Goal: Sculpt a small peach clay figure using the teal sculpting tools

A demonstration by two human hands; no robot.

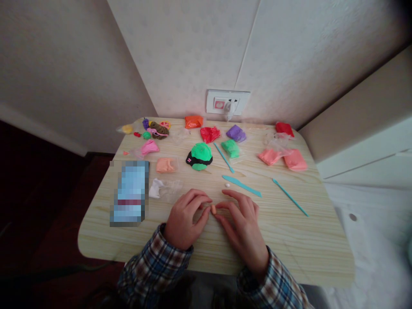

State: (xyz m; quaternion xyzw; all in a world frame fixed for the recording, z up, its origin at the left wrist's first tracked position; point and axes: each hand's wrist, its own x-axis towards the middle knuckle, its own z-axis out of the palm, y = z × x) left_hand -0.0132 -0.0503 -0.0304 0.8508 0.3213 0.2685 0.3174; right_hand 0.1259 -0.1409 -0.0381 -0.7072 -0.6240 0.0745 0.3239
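Fingers (223, 205) on peach clay (213, 210) | long axis: near-far, far end slightly left

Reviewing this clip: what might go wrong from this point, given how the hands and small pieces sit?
1. The small peach piece sits at the fingertips of the left hand and right hand; uneven pressure might squash it or let it slip.
2. The tiny white ball lies loose just beyond the right hand's fingers, near the flat blue tool; a stray knuckle could roll it away.
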